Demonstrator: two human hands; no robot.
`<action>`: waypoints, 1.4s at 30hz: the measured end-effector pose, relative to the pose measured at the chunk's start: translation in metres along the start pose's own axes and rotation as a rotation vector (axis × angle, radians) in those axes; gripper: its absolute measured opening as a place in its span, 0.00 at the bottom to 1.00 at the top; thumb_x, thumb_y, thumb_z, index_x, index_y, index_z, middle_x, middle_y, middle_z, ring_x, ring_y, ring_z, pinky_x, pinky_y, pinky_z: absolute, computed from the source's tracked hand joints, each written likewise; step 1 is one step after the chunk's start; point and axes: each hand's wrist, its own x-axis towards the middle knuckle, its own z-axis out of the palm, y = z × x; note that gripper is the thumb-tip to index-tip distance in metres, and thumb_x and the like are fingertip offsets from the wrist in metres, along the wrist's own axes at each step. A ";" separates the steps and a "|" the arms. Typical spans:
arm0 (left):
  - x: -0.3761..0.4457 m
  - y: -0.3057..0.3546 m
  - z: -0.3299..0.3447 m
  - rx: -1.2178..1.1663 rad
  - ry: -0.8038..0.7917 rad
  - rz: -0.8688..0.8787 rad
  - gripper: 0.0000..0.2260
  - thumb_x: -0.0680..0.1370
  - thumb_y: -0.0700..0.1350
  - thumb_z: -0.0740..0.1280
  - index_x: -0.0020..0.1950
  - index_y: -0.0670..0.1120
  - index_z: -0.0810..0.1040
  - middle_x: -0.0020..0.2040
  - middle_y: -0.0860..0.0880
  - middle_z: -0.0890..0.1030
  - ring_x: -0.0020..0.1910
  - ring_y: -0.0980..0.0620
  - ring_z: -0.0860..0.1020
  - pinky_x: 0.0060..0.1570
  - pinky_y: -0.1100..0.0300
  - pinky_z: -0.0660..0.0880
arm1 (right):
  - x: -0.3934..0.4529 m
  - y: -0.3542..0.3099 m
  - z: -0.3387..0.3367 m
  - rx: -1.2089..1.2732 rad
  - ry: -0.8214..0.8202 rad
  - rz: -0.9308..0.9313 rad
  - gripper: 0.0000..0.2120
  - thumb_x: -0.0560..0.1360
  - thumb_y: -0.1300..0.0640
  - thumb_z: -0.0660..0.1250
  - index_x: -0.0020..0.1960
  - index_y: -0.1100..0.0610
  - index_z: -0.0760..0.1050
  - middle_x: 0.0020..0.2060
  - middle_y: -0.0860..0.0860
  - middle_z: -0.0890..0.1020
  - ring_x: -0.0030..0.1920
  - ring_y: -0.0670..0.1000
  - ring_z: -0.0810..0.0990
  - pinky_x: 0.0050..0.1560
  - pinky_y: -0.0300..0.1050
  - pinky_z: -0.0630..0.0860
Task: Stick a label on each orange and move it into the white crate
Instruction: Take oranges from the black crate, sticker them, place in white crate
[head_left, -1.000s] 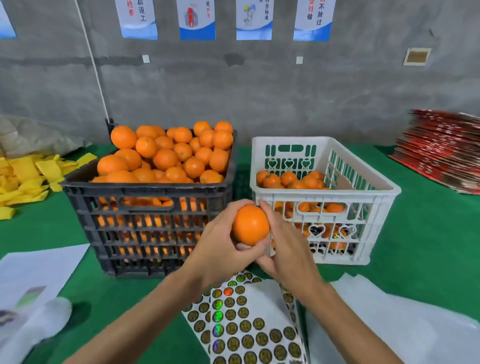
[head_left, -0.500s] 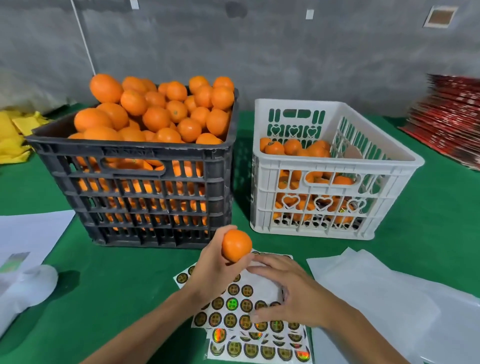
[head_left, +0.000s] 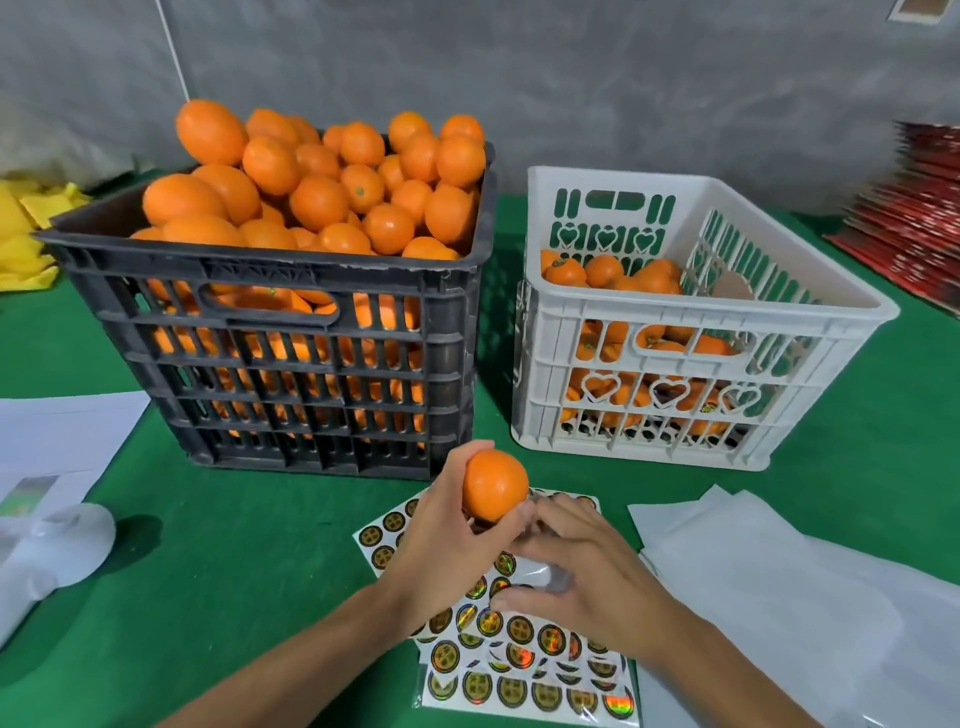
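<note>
Orange (head_left: 494, 484) sits up in the left hand (head_left: 447, 551), fingers wrapped round its near side, held just above the far edge of the sticker sheet (head_left: 519, 644). Right hand (head_left: 587, 571) lies flat on the sheet right below and beside the fruit, fingertips pressed at a label; can't tell if one's peeled yet. So label source is directly under the orange, short lift for the right hand. White crate (head_left: 696, 312) stands beyond, to the right, nearer the right hand; black crate (head_left: 291, 332) w/ unlabelled fruit to the left.

Smooth orange (head_left: 494, 484) above label sheets (head_left: 524, 644), before part-filled white crate (head_left: 691, 312)
</note>
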 end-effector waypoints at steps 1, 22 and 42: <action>-0.001 -0.001 0.001 0.008 -0.001 -0.006 0.35 0.70 0.75 0.71 0.73 0.72 0.61 0.60 0.63 0.77 0.54 0.64 0.81 0.45 0.69 0.80 | 0.000 -0.001 0.000 0.023 0.020 -0.012 0.26 0.74 0.32 0.69 0.66 0.45 0.81 0.59 0.42 0.77 0.61 0.45 0.72 0.64 0.44 0.69; -0.002 0.004 -0.003 -0.014 -0.037 0.032 0.32 0.76 0.59 0.75 0.73 0.72 0.62 0.67 0.61 0.73 0.62 0.64 0.77 0.52 0.72 0.77 | 0.020 -0.019 -0.003 0.588 0.541 0.303 0.24 0.74 0.42 0.76 0.69 0.36 0.76 0.70 0.38 0.73 0.67 0.45 0.75 0.66 0.41 0.72; 0.139 0.218 -0.028 0.242 -0.099 0.292 0.46 0.83 0.43 0.70 0.85 0.49 0.36 0.85 0.53 0.38 0.79 0.56 0.66 0.79 0.53 0.63 | 0.096 -0.032 -0.150 0.505 0.933 0.168 0.19 0.86 0.53 0.61 0.76 0.50 0.70 0.71 0.43 0.76 0.71 0.41 0.73 0.71 0.43 0.71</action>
